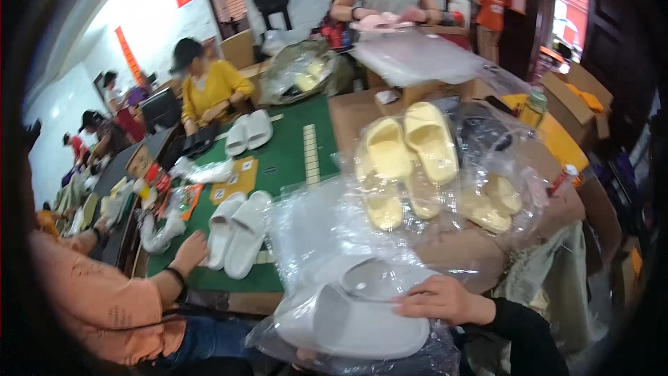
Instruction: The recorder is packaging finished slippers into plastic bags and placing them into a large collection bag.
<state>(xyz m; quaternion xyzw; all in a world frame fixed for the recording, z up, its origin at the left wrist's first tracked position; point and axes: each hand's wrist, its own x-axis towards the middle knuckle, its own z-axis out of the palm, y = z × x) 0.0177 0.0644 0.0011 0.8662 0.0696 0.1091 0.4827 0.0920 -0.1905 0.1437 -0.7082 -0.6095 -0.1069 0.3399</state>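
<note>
A pair of white slippers [369, 327] lies in a clear plastic bag [278, 331] close in front of me. My right hand [445, 300] has its fingers closed on the bag's right side, over the slippers. Of my left hand [306, 354], only a small bit of skin shows beneath the bag; its fingers are hidden. Just beyond, flat clear bags [306, 219] are spread on the table. Several pale yellow slippers [431, 143], some wrapped in clear plastic, rest on the brown board to the right.
At left, a co-worker in an orange shirt [111, 306] has a hand beside white slippers [240, 233] on the green table [289, 150]. A person in yellow [216, 90] works across it; another stands behind a stack of plastic sheets [417, 56]. Cardboard boxes [574, 97] stand at right.
</note>
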